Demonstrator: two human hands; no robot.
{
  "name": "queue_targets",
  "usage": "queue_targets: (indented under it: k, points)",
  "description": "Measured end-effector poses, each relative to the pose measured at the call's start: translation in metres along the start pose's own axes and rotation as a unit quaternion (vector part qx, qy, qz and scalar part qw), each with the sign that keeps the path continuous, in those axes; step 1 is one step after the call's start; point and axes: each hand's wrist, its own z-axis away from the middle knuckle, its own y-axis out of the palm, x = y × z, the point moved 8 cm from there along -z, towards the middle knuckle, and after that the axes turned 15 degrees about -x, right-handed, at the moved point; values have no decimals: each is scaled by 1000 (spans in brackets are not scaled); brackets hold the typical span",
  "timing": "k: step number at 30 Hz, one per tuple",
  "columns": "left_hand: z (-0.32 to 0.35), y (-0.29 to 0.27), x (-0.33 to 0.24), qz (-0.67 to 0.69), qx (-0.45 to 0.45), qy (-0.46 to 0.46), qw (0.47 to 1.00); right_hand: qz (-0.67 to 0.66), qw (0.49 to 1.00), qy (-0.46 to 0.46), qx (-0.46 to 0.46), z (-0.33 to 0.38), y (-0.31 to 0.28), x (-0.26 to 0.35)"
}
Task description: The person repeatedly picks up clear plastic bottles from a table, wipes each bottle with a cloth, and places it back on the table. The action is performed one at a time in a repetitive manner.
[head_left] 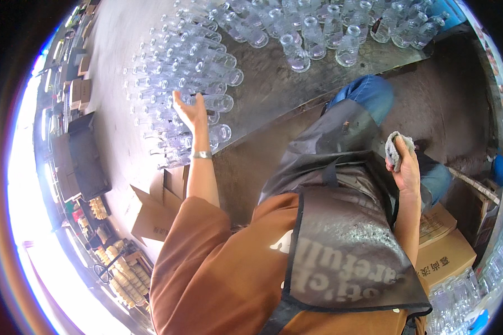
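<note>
Head view: the left hand (189,111) reaches out, its grip spread wide and empty, fingertips against the stacked clear glass bottles (179,72) lying on the grey counter (268,84). The right hand (405,170) has its grip closed round a grey rag (395,146) above the dark apron (341,234). Brown cardboard boxes (444,245) with printed labels sit by the right elbow; flattened cartons (153,215) lie lower left.

Cardboard boxes (444,245), flattened carton (153,215), dark apron (352,245), grey workbench (274,89)
</note>
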Motion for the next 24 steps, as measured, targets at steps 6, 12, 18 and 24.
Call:
queue_targets:
  k: [6,12,18,24]
  points:
    - [32,18,-170,190,86,172,963,3,1000,-6,-4,-2,-2,4]
    - [105,135,-221,310,196,-59,928,0,1000,-20,-14,5,-6,11]
    - [78,108,-211,468,205,-168,843,-16,999,-20,-32,19,-21,9]
    - [43,34,-258,661,375,-315,569,-49,997,-44,49,33,14,35]
